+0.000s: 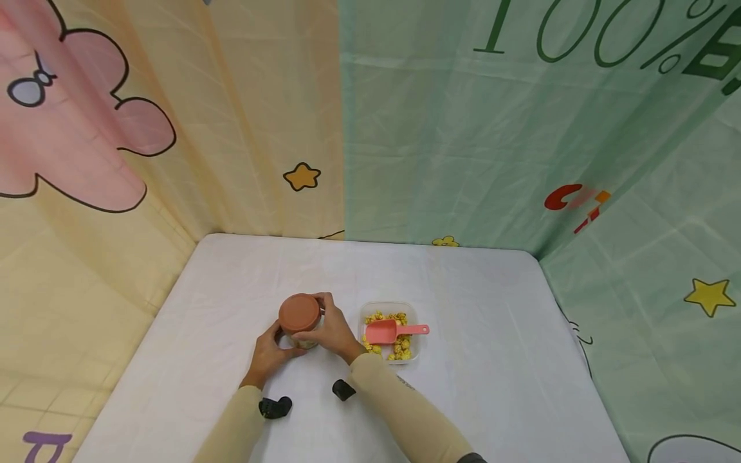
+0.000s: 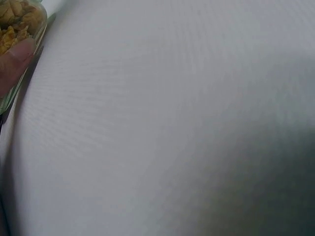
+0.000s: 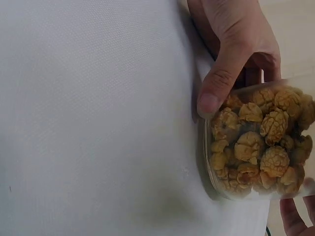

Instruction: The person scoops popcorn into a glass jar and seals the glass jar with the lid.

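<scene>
A clear jar [image 3: 261, 142] of caramel-coloured popcorn stands on the white table, topped by a round brown lid [image 1: 299, 312]. Low on the jar's side, my left hand [image 1: 269, 355] grips the glass, its thumb [image 2: 18, 56] lying against the wall in the left wrist view. My right hand [image 1: 332, 326] holds the lid at its right edge, thumb in front and fingers behind. Whether the lid is seated or loose cannot be told. To the right sits a clear square container [image 1: 415, 350] with yellow popcorn [image 1: 402, 347] and a pink scoop [image 1: 382, 332] lying on top.
The white table [image 1: 475, 386] reaches to cloth curtains at the back and sides, yellow on the left and green [image 1: 428, 141] on the right. Black wrist-worn devices [image 1: 274, 408] show near both wrists. The container stands close by my right wrist.
</scene>
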The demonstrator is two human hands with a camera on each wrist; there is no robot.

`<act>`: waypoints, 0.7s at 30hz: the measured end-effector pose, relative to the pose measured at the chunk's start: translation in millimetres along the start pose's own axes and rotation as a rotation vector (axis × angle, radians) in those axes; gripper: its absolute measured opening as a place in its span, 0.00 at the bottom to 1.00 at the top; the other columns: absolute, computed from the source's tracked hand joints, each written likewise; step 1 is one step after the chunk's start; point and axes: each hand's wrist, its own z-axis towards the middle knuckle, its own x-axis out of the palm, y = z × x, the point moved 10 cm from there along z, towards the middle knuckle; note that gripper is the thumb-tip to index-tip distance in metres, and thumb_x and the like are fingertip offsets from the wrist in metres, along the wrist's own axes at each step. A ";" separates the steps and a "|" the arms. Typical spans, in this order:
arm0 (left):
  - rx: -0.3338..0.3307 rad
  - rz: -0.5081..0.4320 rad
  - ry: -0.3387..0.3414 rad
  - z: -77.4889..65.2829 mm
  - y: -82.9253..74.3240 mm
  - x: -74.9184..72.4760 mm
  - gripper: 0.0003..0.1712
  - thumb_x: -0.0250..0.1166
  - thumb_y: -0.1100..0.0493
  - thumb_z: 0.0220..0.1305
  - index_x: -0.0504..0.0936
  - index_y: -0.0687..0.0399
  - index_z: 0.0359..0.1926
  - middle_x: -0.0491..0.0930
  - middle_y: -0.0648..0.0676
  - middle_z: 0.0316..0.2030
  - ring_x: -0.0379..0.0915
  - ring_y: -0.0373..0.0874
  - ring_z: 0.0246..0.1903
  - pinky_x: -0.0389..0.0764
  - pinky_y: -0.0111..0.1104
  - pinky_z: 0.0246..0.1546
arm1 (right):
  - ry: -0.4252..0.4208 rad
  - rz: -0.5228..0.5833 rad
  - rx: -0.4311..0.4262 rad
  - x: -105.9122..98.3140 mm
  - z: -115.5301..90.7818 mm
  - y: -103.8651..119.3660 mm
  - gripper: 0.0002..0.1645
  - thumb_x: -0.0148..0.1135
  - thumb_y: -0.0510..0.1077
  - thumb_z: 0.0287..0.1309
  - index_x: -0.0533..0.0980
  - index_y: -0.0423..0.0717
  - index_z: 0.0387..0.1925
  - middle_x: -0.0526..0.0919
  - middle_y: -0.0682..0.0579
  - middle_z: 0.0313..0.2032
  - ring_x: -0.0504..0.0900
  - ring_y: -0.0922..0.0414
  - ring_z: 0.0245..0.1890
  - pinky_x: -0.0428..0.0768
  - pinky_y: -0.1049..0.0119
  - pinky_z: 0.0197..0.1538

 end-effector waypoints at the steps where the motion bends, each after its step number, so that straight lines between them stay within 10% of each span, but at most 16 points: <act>1: 0.003 0.002 -0.003 -0.1 -0.1 -0.2 0.53 0.81 0.62 0.39 0.64 0.65 0.68 0.69 0.66 0.63 0.61 0.61 0.65 0.60 0.53 0.67 | 0.001 0.002 0.010 0.6 -0.7 -0.7 0.54 0.80 0.50 0.40 0.58 0.49 0.65 0.72 0.54 0.61 0.71 0.60 0.60 0.71 0.59 0.63; 12: -0.005 0.002 0.002 -0.8 1.1 -1.6 0.53 0.81 0.63 0.39 0.64 0.65 0.67 0.68 0.67 0.63 0.60 0.62 0.66 0.60 0.54 0.67 | 0.243 -0.026 -0.008 1.9 12.3 5.5 0.61 0.78 0.43 0.43 0.51 0.53 0.74 0.59 0.53 0.71 0.67 0.54 0.65 0.69 0.57 0.65; 21: -0.007 -0.023 0.012 1.3 2.1 0.5 0.53 0.81 0.62 0.38 0.65 0.66 0.67 0.68 0.67 0.63 0.61 0.61 0.65 0.60 0.52 0.67 | 0.339 -0.013 -0.062 3.8 18.3 12.4 0.54 0.76 0.37 0.44 0.58 0.50 0.72 0.68 0.54 0.66 0.67 0.61 0.64 0.67 0.62 0.65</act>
